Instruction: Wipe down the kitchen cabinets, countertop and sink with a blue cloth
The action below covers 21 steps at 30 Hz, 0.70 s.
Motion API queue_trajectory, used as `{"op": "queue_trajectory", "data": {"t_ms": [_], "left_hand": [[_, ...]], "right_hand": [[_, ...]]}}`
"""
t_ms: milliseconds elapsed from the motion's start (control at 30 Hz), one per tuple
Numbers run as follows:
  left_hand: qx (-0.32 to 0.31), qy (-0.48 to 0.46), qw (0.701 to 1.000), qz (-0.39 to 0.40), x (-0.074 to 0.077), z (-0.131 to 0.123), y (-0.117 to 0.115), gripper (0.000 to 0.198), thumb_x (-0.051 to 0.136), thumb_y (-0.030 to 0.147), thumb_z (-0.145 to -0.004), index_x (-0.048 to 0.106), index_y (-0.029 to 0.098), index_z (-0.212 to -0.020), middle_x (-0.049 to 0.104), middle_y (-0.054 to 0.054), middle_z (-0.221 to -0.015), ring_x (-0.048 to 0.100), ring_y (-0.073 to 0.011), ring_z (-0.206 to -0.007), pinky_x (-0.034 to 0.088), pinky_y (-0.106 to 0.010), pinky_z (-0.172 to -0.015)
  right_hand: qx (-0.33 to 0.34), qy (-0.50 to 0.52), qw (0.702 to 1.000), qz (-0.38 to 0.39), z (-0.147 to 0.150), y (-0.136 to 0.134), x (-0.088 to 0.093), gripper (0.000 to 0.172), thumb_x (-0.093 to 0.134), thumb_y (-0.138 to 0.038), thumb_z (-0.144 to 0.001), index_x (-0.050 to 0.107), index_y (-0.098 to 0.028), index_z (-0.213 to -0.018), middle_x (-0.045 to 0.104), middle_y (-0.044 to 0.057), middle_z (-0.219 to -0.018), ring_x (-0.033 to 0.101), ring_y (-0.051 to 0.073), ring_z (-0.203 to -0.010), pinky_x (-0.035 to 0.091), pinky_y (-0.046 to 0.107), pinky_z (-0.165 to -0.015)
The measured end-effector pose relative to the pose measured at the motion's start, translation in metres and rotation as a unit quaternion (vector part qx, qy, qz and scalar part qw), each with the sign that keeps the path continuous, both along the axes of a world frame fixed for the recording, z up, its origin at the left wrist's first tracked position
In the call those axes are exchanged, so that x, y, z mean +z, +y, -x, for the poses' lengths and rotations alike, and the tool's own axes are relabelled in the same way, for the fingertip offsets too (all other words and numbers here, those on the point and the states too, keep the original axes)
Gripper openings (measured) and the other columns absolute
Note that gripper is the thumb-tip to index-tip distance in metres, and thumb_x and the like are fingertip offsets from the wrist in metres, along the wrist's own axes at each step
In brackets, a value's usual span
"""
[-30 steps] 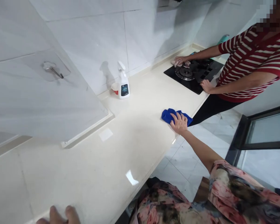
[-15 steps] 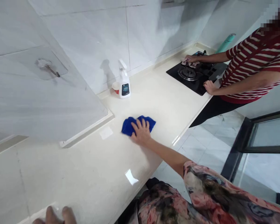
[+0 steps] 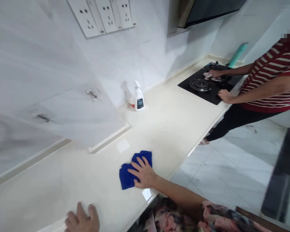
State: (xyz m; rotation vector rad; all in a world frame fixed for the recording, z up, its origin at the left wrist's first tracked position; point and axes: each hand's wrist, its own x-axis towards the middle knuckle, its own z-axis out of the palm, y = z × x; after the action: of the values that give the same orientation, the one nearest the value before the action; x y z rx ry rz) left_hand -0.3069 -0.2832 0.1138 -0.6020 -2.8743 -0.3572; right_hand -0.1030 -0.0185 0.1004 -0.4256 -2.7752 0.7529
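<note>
My right hand point(image 3: 144, 174) lies flat with spread fingers on a blue cloth point(image 3: 132, 169), pressing it onto the cream countertop point(image 3: 174, 122) near the front edge. My left hand point(image 3: 83, 219) rests flat on the countertop at the bottom of the view, fingers stretched out, holding nothing.
A white spray bottle point(image 3: 139, 101) and a small red-and-white cup point(image 3: 132, 103) stand against the tiled wall. A person in a red striped shirt point(image 3: 275, 80) wipes the black gas hob point(image 3: 207, 84) with a pale cloth point(image 3: 209, 75). Wall sockets point(image 3: 103, 14) sit above.
My right hand has slid the blue cloth toward me and to the left along the countertop. The view has tilted up, and my left hand shows more.
</note>
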Motion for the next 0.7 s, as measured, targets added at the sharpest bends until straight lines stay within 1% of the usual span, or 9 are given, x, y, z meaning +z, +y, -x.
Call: {"op": "queue_trajectory", "data": {"t_ms": [167,233,333,433,500,533,600,667,700], "left_hand": [[-0.029,0.054,0.998,0.013,-0.017,0.001,-0.004,0.077,0.021,0.051,-0.102,0.048,-0.005,-0.147,0.039,-0.041,-0.153,0.035,-0.0559,-0.147,0.037,-0.078,-0.110],[-0.075,0.054,0.996,0.011,-0.027,-0.009,0.006,0.070,0.022,0.042,-0.104,0.047,-0.010,-0.145,0.042,-0.041,-0.151,0.036,-0.0510,-0.149,0.038,-0.073,-0.114],[-0.237,0.064,0.969,0.017,-0.038,-0.046,0.036,0.053,0.035,0.029,-0.104,0.048,0.010,-0.152,0.038,-0.025,-0.163,0.031,-0.0391,-0.155,0.039,-0.064,-0.121],[-0.349,0.043,0.936,0.023,-0.037,-0.089,0.070,0.060,0.043,0.028,-0.102,0.034,0.022,-0.161,0.029,-0.015,-0.170,0.023,-0.0337,-0.159,0.038,-0.064,-0.124],[-0.406,0.010,0.914,0.027,-0.032,-0.103,0.085,0.065,0.046,0.029,-0.101,0.027,0.028,-0.163,0.021,-0.011,-0.173,0.019,-0.0327,-0.160,0.037,-0.062,-0.125],[-0.430,-0.006,0.902,0.029,-0.029,-0.102,0.089,0.066,0.048,0.029,-0.101,0.027,0.030,-0.163,0.019,-0.010,-0.173,0.020,-0.0323,-0.160,0.037,-0.061,-0.126],[-0.477,-0.035,0.878,0.034,-0.026,-0.085,0.086,0.066,0.051,0.031,-0.099,0.031,0.032,-0.162,0.023,-0.007,-0.173,0.026,-0.0306,-0.159,0.040,-0.058,-0.125],[-0.489,-0.055,0.870,0.041,-0.024,-0.046,0.070,0.062,0.052,0.032,-0.099,0.036,0.033,-0.159,0.033,-0.003,-0.169,0.032,-0.0283,-0.156,0.041,-0.056,-0.124],[-0.459,-0.056,0.886,0.042,-0.023,-0.021,0.057,0.060,0.051,0.031,-0.099,0.039,0.031,-0.158,0.038,-0.003,-0.167,0.033,-0.0287,-0.156,0.040,-0.057,-0.125]], "right_hand": [[-0.004,0.018,1.000,-0.021,-0.008,0.003,-0.004,0.062,0.060,-0.046,-0.092,0.053,-0.032,-0.152,0.045,0.006,-0.163,0.031,0.040,-0.150,0.015,0.064,-0.124],[-0.037,0.013,0.998,-0.047,-0.020,0.006,-0.005,0.061,0.062,-0.042,-0.091,0.054,-0.034,-0.151,0.046,0.004,-0.162,0.032,0.039,-0.150,0.018,0.061,-0.124],[-0.112,-0.002,0.988,-0.110,-0.047,0.016,-0.010,0.059,0.060,-0.037,-0.092,0.056,-0.034,-0.151,0.048,0.005,-0.161,0.033,0.038,-0.150,0.022,0.059,-0.122],[-0.178,-0.019,0.968,-0.177,-0.072,0.024,-0.017,0.055,0.055,-0.037,-0.096,0.056,-0.032,-0.151,0.050,0.006,-0.159,0.036,0.038,-0.148,0.028,0.058,-0.120],[-0.212,-0.026,0.955,-0.208,-0.081,0.024,-0.021,0.052,0.052,-0.038,-0.098,0.057,-0.030,-0.150,0.050,0.007,-0.158,0.038,0.038,-0.147,0.030,0.058,-0.119],[-0.228,-0.029,0.949,-0.217,-0.082,0.023,-0.022,0.052,0.051,-0.037,-0.098,0.058,-0.029,-0.149,0.050,0.008,-0.157,0.038,0.038,-0.147,0.030,0.058,-0.119],[-0.256,-0.033,0.939,-0.226,-0.080,0.018,-0.023,0.052,0.051,-0.038,-0.097,0.059,-0.027,-0.148,0.050,0.009,-0.157,0.038,0.039,-0.147,0.029,0.060,-0.120],[-0.275,-0.036,0.933,-0.229,-0.076,0.013,-0.023,0.053,0.052,-0.039,-0.095,0.059,-0.026,-0.147,0.051,0.011,-0.156,0.038,0.039,-0.146,0.027,0.062,-0.121],[-0.279,-0.037,0.932,-0.231,-0.074,0.011,-0.023,0.054,0.053,-0.039,-0.095,0.060,-0.025,-0.146,0.052,0.011,-0.155,0.038,0.039,-0.146,0.026,0.062,-0.121]]}}
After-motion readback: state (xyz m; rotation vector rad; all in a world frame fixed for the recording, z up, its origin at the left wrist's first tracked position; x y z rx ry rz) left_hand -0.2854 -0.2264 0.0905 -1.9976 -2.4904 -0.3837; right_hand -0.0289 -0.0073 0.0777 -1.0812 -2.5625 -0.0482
